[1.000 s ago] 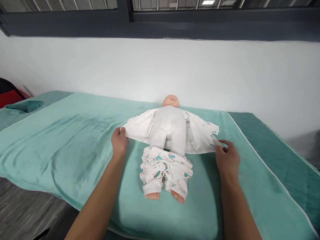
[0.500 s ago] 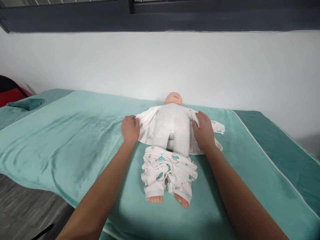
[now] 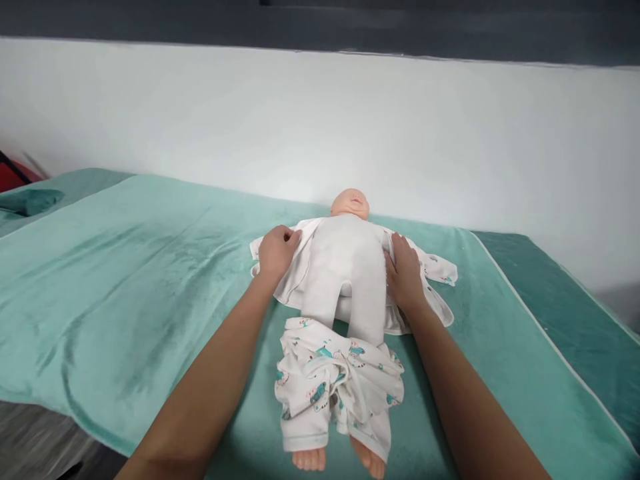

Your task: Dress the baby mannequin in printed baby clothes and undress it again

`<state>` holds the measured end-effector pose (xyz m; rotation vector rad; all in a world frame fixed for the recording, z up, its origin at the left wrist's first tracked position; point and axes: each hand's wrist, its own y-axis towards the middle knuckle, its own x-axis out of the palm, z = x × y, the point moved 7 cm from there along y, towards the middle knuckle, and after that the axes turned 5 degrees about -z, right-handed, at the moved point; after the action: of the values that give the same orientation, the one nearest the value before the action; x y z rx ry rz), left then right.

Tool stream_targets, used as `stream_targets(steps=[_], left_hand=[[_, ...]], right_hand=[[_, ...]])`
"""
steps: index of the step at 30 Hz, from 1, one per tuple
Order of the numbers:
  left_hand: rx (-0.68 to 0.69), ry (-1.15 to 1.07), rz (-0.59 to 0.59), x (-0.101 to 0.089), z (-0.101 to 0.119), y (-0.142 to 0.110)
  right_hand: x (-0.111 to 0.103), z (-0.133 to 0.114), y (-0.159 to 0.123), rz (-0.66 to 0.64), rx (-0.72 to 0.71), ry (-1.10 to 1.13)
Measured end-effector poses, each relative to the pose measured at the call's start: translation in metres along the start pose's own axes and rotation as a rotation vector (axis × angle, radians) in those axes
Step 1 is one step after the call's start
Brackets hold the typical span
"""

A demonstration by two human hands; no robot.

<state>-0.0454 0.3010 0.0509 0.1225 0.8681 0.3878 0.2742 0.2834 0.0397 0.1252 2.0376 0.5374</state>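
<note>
A baby doll [image 3: 350, 203] lies on its back, its head toward the wall and its soft white body [image 3: 345, 253] bare in front. Under it spreads an opened white baby shirt [image 3: 293, 283], with printed sleeves out at both sides. White patterned baby trousers [image 3: 340, 373] are bunched around the lower legs, and the feet stick out below. My left hand [image 3: 277, 255] is closed on the shirt at the left of the doll's chest, thumb against curled fingers. My right hand [image 3: 406, 277] rests open along the doll's other side, over the shirt, its fingers stretched forward.
A green plush cover [image 3: 150, 267] with a pale seam lies over the bed. Behind it rises a white wall [image 3: 200, 113] below a dark frame [image 3: 320, 27]. Grey floor [image 3: 40, 440] shows at lower left, and a red and black object [image 3: 15, 175] stands at far left.
My left hand has moved inward from the shirt's left sleeve toward the chest and closed. My right hand has come against the doll's side. The view has shifted nearer.
</note>
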Motion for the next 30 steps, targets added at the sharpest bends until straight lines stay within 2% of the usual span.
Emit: stream_targets(steps=[4,7,10,13,15,18,20,23,25,27,30], left_hand=[[-0.021,0.059,0.064,-0.009,-0.013,0.003],[-0.03,0.158,0.054,-0.01,-0.017,0.003],[0.072,0.22,0.104,-0.014,-0.008,-0.006],[0.22,0.244,0.178,-0.019,0.007,-0.029],[0.319,0.212,0.082,-0.012,0.015,-0.048],[0.43,0.161,-0.227,0.006,0.021,-0.082],[0.493,0.126,-0.366,0.01,0.021,-0.105],[0.558,0.006,-0.439,-0.001,0.02,-0.131],[0.526,-0.076,-0.449,-0.011,0.017,-0.14],[0.448,-0.147,-0.44,-0.018,0.013,-0.145],[0.257,-0.343,-0.452,-0.023,0.003,-0.149]], right_hand=[[-0.006,-0.004,-0.005,0.045,0.001,0.12],[-0.025,-0.016,-0.016,0.194,-0.041,0.24],[-0.046,-0.035,-0.031,0.32,-0.117,0.348],[-0.049,-0.051,-0.037,0.219,-0.139,0.465],[-0.049,-0.057,-0.04,0.18,-0.138,0.493],[-0.053,-0.057,-0.046,0.235,-0.128,0.486],[-0.051,-0.058,-0.052,0.208,-0.125,0.502],[-0.045,-0.059,-0.064,0.127,-0.098,0.546],[-0.044,-0.058,-0.074,0.117,-0.068,0.568],[-0.046,-0.057,-0.086,0.12,-0.054,0.585],[-0.05,-0.059,-0.102,0.115,-0.074,0.567]])
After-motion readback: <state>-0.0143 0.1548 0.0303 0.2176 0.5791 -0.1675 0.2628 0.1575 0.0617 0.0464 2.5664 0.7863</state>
